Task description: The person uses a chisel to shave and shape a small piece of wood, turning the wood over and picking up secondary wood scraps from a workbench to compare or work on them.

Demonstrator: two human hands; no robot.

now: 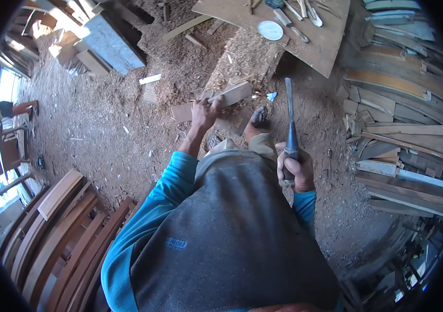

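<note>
My right hand is wrapped round the dark handle of a chisel, whose long, narrow metal blade points away from me. Out ahead and to the left, my left hand grips a short piece of wood from above, its fingers curled over the top. The wood lies slantwise among shavings, with its pale right end showing and the middle covered by my hand. Clear space separates the chisel tip from the wood.
A wide plywood sheet at the far right carries hand tools and a round white disc. Stacked planks line the right side; curved timbers lie near left. Another person is at the far left. Shavings cover the ground.
</note>
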